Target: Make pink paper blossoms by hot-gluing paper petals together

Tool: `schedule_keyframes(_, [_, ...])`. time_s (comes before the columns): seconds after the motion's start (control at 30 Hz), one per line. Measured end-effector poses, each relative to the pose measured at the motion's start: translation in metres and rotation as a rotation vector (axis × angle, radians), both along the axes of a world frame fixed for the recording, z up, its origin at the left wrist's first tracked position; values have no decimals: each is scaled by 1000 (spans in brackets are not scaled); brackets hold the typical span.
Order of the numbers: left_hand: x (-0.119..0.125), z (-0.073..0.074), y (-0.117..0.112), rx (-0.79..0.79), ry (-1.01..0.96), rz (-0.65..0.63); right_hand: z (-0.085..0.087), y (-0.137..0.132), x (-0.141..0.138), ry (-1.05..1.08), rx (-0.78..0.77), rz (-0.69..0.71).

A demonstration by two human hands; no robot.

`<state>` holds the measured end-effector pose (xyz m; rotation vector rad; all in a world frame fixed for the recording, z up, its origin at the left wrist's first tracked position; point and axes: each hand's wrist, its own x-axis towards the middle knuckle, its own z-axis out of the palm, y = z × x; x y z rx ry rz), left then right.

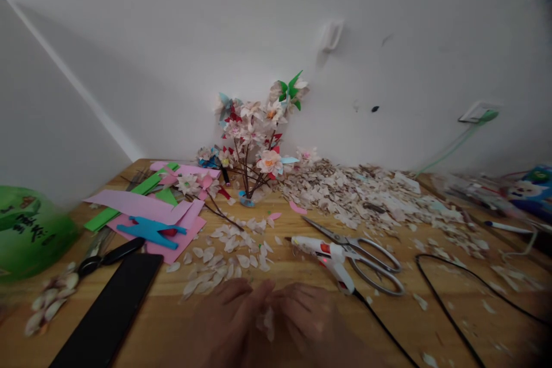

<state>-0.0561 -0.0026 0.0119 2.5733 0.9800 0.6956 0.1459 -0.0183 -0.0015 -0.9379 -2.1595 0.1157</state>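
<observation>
My left hand (226, 313) and my right hand (304, 310) meet at the bottom middle, fingers bent and closed, tips almost touching. Between them shows a whitish, thin petal-like piece (266, 322), pinched by both hands as far as I can see; its upper part is hidden by fingers. Just beyond lie loose pale petals (215, 267), which look like dry garlic skin. To the right of my right hand rest a white hot glue gun (330, 256) with a small red light and metal scissors (371, 264).
A handmade flower arrangement (254, 126) stands against the wall. A heap of pale flakes (353, 190) spreads to its right. On the left are coloured paper (142, 207), a black phone (114, 310), garlic cloves (52, 299) and a green container (32, 233). A black cable (435, 293) loops at right.
</observation>
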Motion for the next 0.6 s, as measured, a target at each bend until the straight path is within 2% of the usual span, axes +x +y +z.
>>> schedule_keyframes(0.23, [6, 15, -2, 59, 132, -51, -1, 0, 0, -32, 14, -20])
schedule_keyframes(0.4, [7, 23, -6, 132, 157, -85, 1, -1, 0, -45, 3, -18])
schedule_keyframes(0.5, [5, 18, -6, 112, 140, -82, 3, -1, -1, -20, -28, -43])
schedule_keyframes(0.6, [4, 5, -5, 6, 104, -64, 5, 0, -1, -12, -13, -48])
